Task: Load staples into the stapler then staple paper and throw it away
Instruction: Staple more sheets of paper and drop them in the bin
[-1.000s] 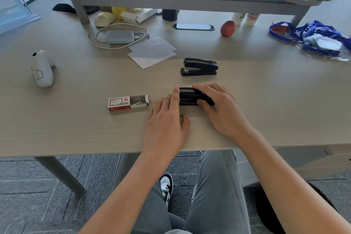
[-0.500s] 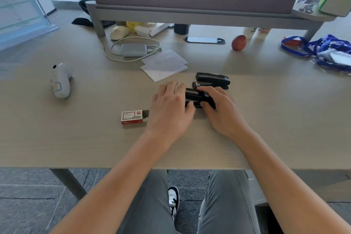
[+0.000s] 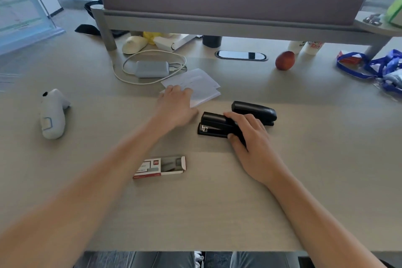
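A black stapler [image 3: 214,124] lies closed on the desk, and my right hand [image 3: 250,137] grips its rear end. A second black stapler [image 3: 254,111] sits just behind it. My left hand [image 3: 177,104] rests with its fingers on the near-left corner of a small stack of white paper slips [image 3: 195,85]; whether it pinches them I cannot tell. An open red-and-white staple box [image 3: 160,167] lies nearer to me, between my two forearms.
A white handheld device [image 3: 52,113] lies at the left. A grey charger with a coiled cable [image 3: 152,68], a reddish fruit [image 3: 285,60] and blue lanyards [image 3: 378,67] sit further back, under a raised grey shelf [image 3: 217,24].
My left hand has left the stapler and reached forward onto the paper slips. My right hand has stayed on the stapler. The view has shifted closer over the desk.
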Tool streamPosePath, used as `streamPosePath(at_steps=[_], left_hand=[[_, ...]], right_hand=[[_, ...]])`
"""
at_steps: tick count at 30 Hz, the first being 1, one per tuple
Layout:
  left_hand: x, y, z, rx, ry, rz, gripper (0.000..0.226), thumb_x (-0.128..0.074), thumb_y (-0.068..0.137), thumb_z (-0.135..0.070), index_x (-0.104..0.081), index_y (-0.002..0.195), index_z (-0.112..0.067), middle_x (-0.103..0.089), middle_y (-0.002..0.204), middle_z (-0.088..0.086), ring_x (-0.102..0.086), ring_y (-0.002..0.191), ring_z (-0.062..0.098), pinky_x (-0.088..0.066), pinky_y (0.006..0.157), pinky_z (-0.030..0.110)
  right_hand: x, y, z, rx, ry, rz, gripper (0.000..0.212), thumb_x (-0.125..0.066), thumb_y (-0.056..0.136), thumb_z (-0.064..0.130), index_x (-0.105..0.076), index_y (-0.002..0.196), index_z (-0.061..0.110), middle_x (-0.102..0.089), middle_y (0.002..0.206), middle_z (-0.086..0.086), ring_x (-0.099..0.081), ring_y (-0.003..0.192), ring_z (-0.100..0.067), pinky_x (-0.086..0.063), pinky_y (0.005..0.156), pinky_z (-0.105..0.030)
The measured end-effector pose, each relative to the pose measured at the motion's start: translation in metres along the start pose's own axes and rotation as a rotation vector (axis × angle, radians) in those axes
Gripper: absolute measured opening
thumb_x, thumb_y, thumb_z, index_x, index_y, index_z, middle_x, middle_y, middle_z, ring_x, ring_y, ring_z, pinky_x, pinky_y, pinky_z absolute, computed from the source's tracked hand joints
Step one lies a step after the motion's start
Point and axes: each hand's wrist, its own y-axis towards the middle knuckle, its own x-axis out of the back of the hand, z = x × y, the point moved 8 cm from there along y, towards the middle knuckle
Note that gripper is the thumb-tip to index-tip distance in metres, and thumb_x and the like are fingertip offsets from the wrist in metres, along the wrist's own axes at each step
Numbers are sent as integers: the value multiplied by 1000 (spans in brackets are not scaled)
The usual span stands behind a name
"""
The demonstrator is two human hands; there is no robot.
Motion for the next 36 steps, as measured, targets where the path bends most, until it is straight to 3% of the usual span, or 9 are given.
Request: streamPosePath(at_steps=[5, 11, 18, 24, 26, 28, 31, 33, 36], left_hand=[[3, 14, 1, -39, 51, -74, 61, -57, 91, -44, -41, 148, -30, -53, 138, 13, -47, 128, 36, -43, 101, 47], [13, -1, -19, -154, 137, -250, 45, -49, 89, -10, -53, 133, -14, -63, 116, 14, -57, 107, 37, -47, 82, 44], [54, -26, -11, -113, -262, -437, 47, -53, 80, -4, -48, 125, -16, -62, 120, 9, -59, 100, 34, -45, 73, 38], [58, -46, -5, 11, -622, -332, 39, -67, 81, -17, -45, 113, -15, -55, 104, 3, -52, 91, 23, -41, 66, 32], [54, -54, 1, 61, -714, -304, 32, -67, 80, -15, -52, 108, -17, -60, 102, 5, -56, 89, 26, -44, 65, 28], [45, -63, 8, 130, -874, -268, 29, -69, 80, -13, -62, 108, -16, -68, 102, 7, -64, 92, 28, -54, 70, 34], [32, -80, 15, 242, -1176, -238, 37, -76, 78, -8, -65, 113, -15, -71, 106, 3, -70, 95, 24, -61, 68, 34], [24, -90, 15, 293, -1323, -216, 46, -80, 74, -7, -63, 117, -9, -70, 110, 6, -70, 96, 25, -58, 66, 31], [10, -102, 11, 396, -1460, -146, 45, -79, 75, -5, -63, 117, -2, -69, 113, 13, -70, 98, 30, -60, 69, 34]], right_hand=[[0, 1, -3, -15, 11, -11, 49, -59, 99, 18, -48, 145, 31, -55, 126, 11, -50, 116, -18, -44, 101, -35], [1, 1, -4, -36, 40, -17, 48, -60, 98, 17, -51, 143, 30, -56, 128, 12, -50, 119, -15, -43, 101, -31], [6, -1, -5, -100, 75, -41, 47, -63, 93, 16, -55, 138, 27, -60, 130, 10, -52, 123, -15, -43, 99, -29], [13, -7, -2, -232, -48, -71, 35, -70, 80, 26, -50, 109, 24, -53, 97, 14, -49, 97, -17, -41, 77, -36], [14, -9, 2, -223, -79, -56, 37, -73, 81, 30, -49, 108, 22, -52, 97, 13, -50, 96, -19, -37, 73, -35], [14, -11, 2, -229, -72, -41, 35, -73, 85, 33, -51, 110, 20, -58, 101, 8, -54, 100, -22, -36, 73, -34], [20, -19, 2, -261, -70, -57, 35, -70, 90, 40, -56, 114, 19, -66, 105, 2, -58, 97, -22, -37, 74, -33], [29, -29, 1, -290, -28, -96, 33, -69, 92, 41, -55, 114, 22, -64, 103, 4, -56, 91, -20, -36, 72, -33], [44, -49, -10, -388, 250, -194, 27, -71, 93, 33, -53, 111, 28, -68, 99, 3, -63, 86, -21, -43, 68, -36]])
